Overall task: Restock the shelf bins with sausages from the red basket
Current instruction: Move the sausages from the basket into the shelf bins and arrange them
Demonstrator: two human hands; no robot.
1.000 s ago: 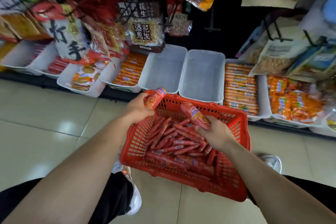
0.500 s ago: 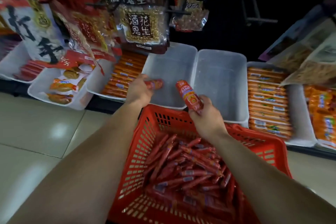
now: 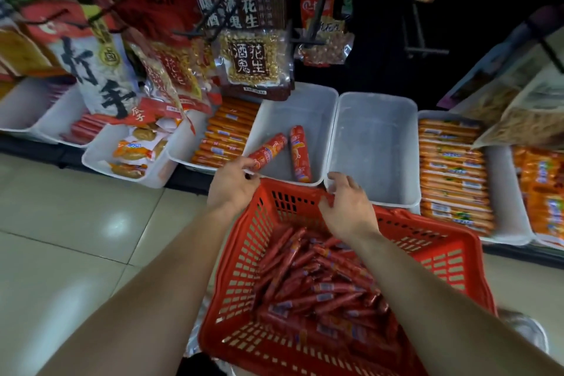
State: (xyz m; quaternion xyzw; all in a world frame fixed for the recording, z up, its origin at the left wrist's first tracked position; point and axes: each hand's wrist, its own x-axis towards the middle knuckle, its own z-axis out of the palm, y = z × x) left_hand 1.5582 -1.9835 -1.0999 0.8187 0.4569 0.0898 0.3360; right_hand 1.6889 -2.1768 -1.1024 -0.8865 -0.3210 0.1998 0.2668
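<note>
The red basket (image 3: 427,232) sits low in front of me, holding several red sausages (image 3: 320,284). Beyond its far rim is a white shelf bin (image 3: 305,101). Two thicker red sausages lie in it. One sausage (image 3: 300,156) lies lengthwise on the bin floor, free of any hand. The other sausage (image 3: 270,149) lies tilted, and the fingertips of my left hand (image 3: 230,186) still pinch its near end at the bin's front edge. My right hand (image 3: 348,207) hovers over the basket's far rim with its fingers spread and nothing in it.
A second white bin (image 3: 375,131) to the right holds nothing. Bins of orange sausages (image 3: 225,134) (image 3: 448,168) flank the two white ones. Snack bags (image 3: 253,55) hang low over the bins' back. A bin of snack packets (image 3: 134,149) is further left. Tiled floor (image 3: 76,223) lies to the left.
Both hands carried a sausage from above the basket to the white bin. The right hand let go of its sausage and drew back to the basket rim; the left lowered its sausage into the bin.
</note>
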